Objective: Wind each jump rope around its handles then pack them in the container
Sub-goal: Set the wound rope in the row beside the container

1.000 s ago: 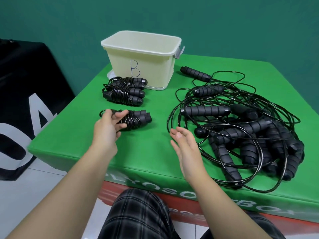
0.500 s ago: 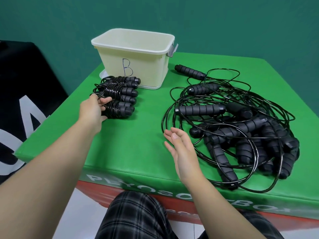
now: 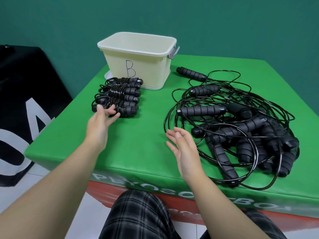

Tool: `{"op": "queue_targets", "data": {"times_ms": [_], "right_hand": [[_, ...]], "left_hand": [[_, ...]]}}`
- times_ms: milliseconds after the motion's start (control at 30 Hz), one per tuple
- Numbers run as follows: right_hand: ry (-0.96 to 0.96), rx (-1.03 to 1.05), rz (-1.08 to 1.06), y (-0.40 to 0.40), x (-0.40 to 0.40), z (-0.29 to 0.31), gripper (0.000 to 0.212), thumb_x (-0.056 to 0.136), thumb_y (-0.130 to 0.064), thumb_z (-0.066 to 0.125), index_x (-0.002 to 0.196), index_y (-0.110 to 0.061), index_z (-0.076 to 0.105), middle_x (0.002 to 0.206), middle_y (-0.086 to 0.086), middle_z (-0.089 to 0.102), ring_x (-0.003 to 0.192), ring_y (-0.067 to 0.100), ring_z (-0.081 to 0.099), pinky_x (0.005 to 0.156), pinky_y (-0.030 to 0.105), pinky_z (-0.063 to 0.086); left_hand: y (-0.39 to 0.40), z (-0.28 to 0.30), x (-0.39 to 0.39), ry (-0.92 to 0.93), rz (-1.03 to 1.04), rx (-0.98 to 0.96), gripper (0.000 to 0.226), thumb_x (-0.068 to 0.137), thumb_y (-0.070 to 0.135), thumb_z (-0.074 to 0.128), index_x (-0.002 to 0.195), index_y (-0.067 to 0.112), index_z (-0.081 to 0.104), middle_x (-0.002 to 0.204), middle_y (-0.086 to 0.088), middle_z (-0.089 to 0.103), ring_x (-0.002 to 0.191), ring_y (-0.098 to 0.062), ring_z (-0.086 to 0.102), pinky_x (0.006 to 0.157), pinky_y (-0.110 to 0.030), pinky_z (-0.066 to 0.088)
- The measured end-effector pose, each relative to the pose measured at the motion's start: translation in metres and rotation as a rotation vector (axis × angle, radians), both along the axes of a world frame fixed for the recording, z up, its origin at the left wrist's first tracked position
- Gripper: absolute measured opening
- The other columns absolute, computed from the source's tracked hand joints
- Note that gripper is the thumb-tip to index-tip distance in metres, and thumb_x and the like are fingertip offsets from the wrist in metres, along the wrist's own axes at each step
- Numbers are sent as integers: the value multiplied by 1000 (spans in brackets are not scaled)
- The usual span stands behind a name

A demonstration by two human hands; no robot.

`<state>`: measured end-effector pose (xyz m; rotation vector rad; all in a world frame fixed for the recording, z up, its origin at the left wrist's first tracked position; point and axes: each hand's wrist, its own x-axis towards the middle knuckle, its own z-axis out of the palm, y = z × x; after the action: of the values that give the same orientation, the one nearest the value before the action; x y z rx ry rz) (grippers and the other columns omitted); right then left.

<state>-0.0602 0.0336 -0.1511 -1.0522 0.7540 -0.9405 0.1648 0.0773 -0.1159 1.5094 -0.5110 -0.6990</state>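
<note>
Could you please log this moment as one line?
left hand: open, touching nearest wound black rope bundle | right hand: open, empty | cream plastic container: unpacked

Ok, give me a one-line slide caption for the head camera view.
Left hand touches three wound jump ropes beside container B; right hand open near the tangled ropes.

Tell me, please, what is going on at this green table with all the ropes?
A person is bundling jump ropes. Three wound bundles lie side by side in front of the cream container marked B. The left hand is open with its fingers at the nearest bundle, the right hand hovers open beside the tangled pile of unwound ropes. Nothing shows above the container's rim.
</note>
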Motion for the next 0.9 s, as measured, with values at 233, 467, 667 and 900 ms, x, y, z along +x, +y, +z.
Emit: {"op": "queue_targets", "data": {"times_ms": [233,467,667,900], "right_hand": [[-63,67,-64,3,1,7,15,101,-17,43,110,-16,55,118,10,63,115,18,60,104,35,45],[112,-38,-177,8,-19,20,15,94,-12,55,102,-24,58,102,-3,70,106,12,64,103,36,45],[187,-313,-399,-13,-60,74,26,94,0,49,92,-24,58,91,0,66,79,9,62,68,22,52],[928,-753,-701,-76,-106,97,21,90,-16,54,108,-18,63,113,-2,57,117,23,39,93,23,26]], "left_hand": [[12,-13,-55,1,-62,-29,47,98,49,28,90,18,63,115,16,65,101,0,63,114,-46,25],[4,-21,-109,-60,-239,-18,18,93,30,54,88,22,70,99,8,72,102,-9,64,99,-29,39],[-19,-21,-129,-96,-310,46,35,84,16,68,57,13,45,89,4,74,97,-10,67,92,-29,45],[-26,-12,-125,-54,-313,113,35,91,3,50,60,11,36,91,-4,71,81,-8,70,92,-29,40]]}}
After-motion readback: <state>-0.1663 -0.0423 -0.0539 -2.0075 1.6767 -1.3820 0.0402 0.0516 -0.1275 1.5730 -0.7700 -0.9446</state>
